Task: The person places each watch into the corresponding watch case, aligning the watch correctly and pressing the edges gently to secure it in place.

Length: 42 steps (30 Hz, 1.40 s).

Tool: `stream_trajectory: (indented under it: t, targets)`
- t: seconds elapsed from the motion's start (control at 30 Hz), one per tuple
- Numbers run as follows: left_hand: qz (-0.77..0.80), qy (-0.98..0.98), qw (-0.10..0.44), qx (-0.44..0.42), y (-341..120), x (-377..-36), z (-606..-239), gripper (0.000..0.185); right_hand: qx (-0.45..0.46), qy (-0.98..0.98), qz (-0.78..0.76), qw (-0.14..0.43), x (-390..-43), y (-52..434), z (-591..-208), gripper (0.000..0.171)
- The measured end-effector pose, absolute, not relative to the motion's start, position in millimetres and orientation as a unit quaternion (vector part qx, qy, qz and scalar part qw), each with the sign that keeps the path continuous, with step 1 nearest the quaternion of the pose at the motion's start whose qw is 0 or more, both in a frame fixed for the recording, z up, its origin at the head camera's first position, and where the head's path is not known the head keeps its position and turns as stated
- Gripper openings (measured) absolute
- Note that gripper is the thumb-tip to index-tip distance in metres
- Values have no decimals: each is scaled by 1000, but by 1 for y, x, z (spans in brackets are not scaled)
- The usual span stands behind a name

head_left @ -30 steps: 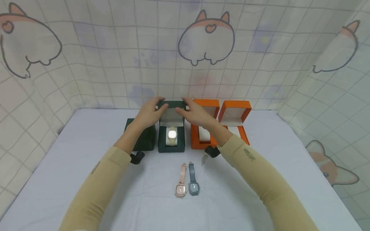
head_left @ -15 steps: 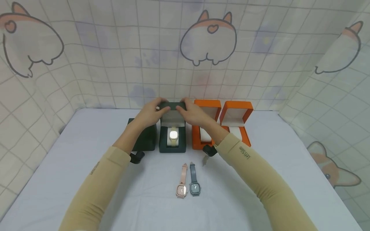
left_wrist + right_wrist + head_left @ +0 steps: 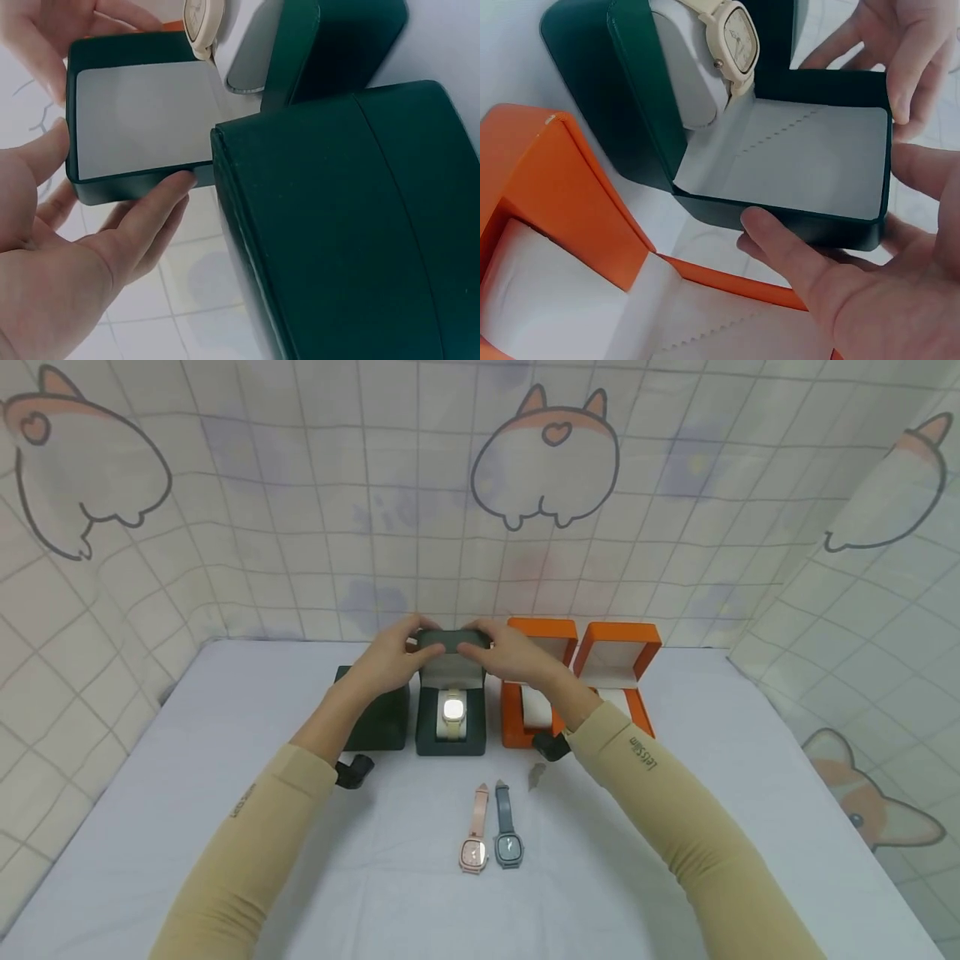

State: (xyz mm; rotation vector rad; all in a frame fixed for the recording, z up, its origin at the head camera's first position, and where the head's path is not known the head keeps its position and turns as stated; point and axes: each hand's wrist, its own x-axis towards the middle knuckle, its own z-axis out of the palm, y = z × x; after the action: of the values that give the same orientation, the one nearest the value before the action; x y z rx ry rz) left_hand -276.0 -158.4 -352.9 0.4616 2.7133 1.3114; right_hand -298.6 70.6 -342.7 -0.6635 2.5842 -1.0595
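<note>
Both hands hold the raised lid of a dark green watch box, one at each side. My left hand has its thumb on the lid's front edge and its fingers around the left side. Mirroring it, my right hand grips the right side, its thumb also at the edge. In the right wrist view the lid's pale lining faces the camera. Inside the base, a cream watch is wrapped round a white cushion, its dial outward.
Left of this box stands a closed dark green box. To the right are two open orange boxes with white cushions, partly behind the right arm. A pink watch and a blue-grey watch lie side by side in front.
The hands have closed in on the green lid, thumbs coming onto its front edge. The lid has tipped slightly forward and down. The view has shifted a little.
</note>
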Motion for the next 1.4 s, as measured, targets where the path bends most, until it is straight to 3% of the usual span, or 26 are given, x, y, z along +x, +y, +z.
stream_trajectory:
  t: [0.63,1.13,1.4]
  targets:
    - [409,894,39,180,-160,-268,-356,43,-224,874,-392,178,-290,77,-341,49]
    - [389,901,44,188,-161,-261,-356,57,-237,883,-378,145,-287,81,-351,58]
    - [376,906,62,185,-160,-258,-356,55,-239,878,-393,135,-284,80,-359,55]
